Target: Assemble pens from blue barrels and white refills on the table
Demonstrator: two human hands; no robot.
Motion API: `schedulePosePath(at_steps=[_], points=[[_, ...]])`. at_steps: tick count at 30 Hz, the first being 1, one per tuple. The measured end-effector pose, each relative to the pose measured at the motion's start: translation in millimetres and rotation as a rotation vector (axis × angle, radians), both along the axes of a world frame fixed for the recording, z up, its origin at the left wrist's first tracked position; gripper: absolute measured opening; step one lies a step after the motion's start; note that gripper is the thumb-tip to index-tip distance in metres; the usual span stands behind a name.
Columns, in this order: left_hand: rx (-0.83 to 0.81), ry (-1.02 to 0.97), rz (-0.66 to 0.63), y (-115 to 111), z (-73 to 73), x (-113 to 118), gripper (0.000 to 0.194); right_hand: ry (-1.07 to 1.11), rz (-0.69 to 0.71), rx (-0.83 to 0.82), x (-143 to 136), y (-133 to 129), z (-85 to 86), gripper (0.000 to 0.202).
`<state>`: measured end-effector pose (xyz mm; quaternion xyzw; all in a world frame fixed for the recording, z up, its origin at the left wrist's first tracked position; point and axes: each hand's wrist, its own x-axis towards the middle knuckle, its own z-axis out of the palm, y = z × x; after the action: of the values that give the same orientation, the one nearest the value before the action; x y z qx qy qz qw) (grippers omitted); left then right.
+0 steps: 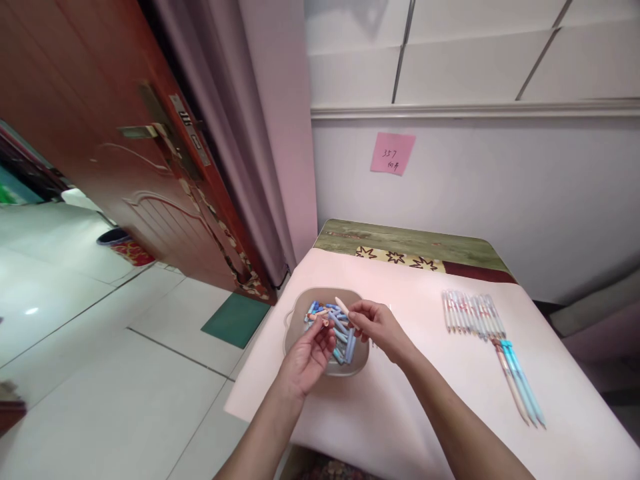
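Observation:
My left hand [309, 353] is over a beige plastic basin [294, 337], palm turned up. Its thumb and fingers pinch a small peach pen part [326, 323] with a round open end. From the right, my right hand [376, 325] grips a pale peach pen barrel [342, 306] between thumb and forefinger, its tip pointing up and left. The two pieces are close together but apart. Inside the basin lie loose blue, light-blue and peach pen parts [349, 345], partly hidden by my hands.
On the right of the white-covered table [410, 413] lies a row of clear pen pieces [473, 313]. Assembled peach and blue pens [519, 383] lie just below it. A pink note [393, 153] is on the wall behind. A wooden door [100, 100] stands at the left.

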<state>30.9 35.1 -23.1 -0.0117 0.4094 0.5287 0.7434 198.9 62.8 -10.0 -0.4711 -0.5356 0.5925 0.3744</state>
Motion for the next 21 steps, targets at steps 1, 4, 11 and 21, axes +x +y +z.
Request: schedulePosePath(at_steps=[1, 4, 11, 21], points=[[-0.001, 0.003, -0.014, -1, 0.4, 3, 0.009, -0.029, -0.013, 0.027, 1, -2, -1.5, 0.027], [-0.013, -0.003, -0.059, -2, 2.0, 7, 0.011, -0.089, -0.038, 0.104, 4, -5, -7.7, 0.024], [0.036, -0.047, 0.066, 6, 9.0, -15, 0.012, -0.628, -0.104, 0.394, 5, 1, -7.4, 0.015], [0.086, 0.002, 0.176, 7, 21.1, -44, 0.009, -1.219, 0.24, 0.546, -23, 18, -16.2, 0.018]])
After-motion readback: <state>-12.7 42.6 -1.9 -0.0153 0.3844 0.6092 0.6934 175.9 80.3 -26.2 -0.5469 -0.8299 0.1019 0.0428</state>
